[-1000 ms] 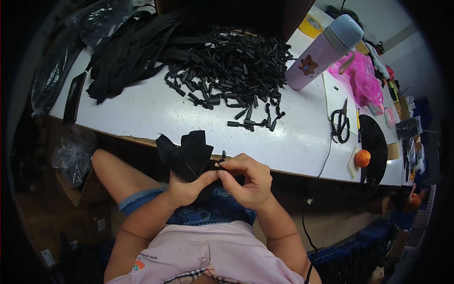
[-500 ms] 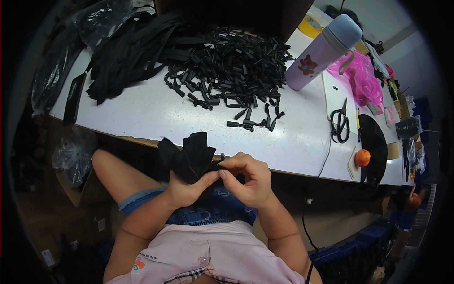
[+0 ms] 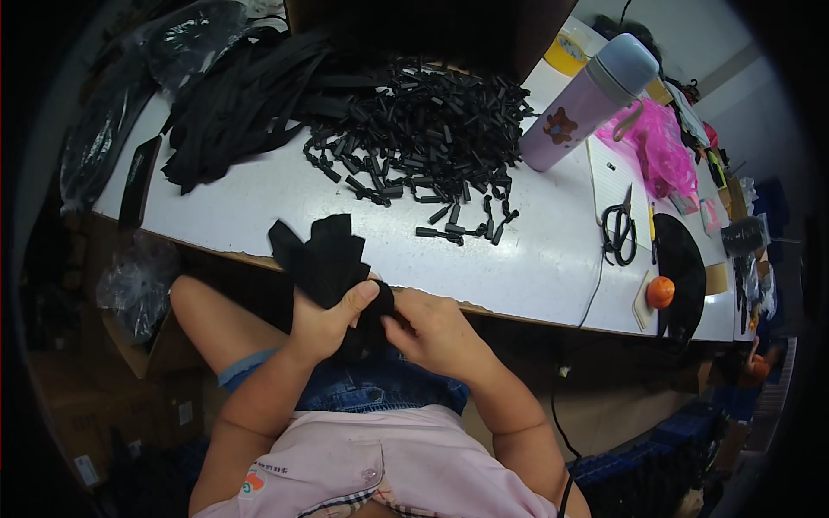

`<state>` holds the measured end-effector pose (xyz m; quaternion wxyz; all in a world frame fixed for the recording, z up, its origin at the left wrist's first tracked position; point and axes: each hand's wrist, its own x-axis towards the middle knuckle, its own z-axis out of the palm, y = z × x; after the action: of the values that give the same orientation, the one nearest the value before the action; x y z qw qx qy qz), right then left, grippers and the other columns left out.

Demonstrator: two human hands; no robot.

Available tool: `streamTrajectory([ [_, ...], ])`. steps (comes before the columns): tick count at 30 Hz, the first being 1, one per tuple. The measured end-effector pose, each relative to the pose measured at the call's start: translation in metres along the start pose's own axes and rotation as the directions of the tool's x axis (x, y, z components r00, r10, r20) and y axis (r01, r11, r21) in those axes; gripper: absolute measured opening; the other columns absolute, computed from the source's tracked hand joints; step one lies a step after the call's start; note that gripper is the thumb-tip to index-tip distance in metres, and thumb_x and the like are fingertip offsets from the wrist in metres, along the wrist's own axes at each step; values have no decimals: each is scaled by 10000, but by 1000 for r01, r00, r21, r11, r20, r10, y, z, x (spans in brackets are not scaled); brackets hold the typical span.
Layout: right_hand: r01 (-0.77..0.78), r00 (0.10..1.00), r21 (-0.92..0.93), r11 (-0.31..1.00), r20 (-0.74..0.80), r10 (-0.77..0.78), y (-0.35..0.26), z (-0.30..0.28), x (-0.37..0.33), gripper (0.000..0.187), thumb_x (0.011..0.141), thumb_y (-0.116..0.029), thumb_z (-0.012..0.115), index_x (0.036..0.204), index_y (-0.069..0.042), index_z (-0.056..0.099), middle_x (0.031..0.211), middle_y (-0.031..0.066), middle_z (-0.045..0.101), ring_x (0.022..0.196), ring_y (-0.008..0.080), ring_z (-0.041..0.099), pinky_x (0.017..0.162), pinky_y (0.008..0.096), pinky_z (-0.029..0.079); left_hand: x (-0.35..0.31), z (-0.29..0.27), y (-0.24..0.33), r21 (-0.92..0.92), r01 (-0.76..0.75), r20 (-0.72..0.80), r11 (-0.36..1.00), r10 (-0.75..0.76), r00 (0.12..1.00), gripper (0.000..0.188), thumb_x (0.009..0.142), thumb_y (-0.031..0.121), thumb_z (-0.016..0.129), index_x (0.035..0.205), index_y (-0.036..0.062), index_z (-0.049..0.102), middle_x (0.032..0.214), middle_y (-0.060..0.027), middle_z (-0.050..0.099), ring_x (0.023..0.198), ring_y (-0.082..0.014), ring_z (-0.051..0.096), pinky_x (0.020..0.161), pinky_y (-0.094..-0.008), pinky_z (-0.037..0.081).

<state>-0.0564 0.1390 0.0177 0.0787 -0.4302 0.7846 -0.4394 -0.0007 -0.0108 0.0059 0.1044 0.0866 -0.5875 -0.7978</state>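
Observation:
A bunch of black fabric strips [image 3: 321, 261] is closed in my left hand [image 3: 321, 324], its ends fanning out above the fist over the table's front edge. My left thumb presses on the folded black cloth. Close beside it, my right hand [image 3: 436, 330] is curled with bent fingers against the strip that comes out on the right side of the bunch. What lies inside the right fingers is mostly hidden; black cloth shows at their tips. Both hands are just above my lap.
On the white table [image 3: 371, 246] lies a heap of small black plastic pieces on cords [image 3: 432, 129]. Black strips [image 3: 229, 112] are piled to its left. Rightward are a lilac bottle [image 3: 574, 116], scissors [image 3: 619, 233], a pink plastic bag [image 3: 661, 155] and an orange round object [image 3: 661, 292].
My left hand has shifted slightly up and left with the strips. My right hand has turned over and moved from a thumb-and-finger pinch to curled fingers against the cloth.

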Motion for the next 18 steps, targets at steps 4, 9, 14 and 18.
streamTrajectory([
  [4,20,930,-18,1000,-367,-25,-15,-3,8,320,667,1,631,979,-32,566,709,60,525,489,128,470,433,222,381,4,0,4,-28,116,96,993,-113,989,178,757,119,619,859,23,510,665,-4,497,475,-52,433,400,-167,341],
  [9,213,897,-179,960,-354,-265,-4,-2,15,289,685,5,627,968,-1,569,744,78,525,531,107,466,443,199,380,3,0,6,-56,212,236,976,-194,952,238,735,92,625,920,9,502,684,-12,508,494,-53,453,408,-162,354],
  [14,30,967,477,878,-235,95,-1,0,-2,113,746,-2,586,851,37,574,728,70,531,544,74,466,453,183,375,0,5,3,-246,168,158,955,-131,979,259,714,61,633,928,8,496,758,-47,504,545,-83,482,447,-180,385],
  [18,-84,956,707,703,-142,256,-4,4,-5,80,789,-45,552,805,33,557,709,48,541,523,64,470,455,173,367,-3,13,1,-143,-24,140,989,44,989,183,740,63,614,895,10,532,766,-57,499,584,-98,488,481,-195,403],
])
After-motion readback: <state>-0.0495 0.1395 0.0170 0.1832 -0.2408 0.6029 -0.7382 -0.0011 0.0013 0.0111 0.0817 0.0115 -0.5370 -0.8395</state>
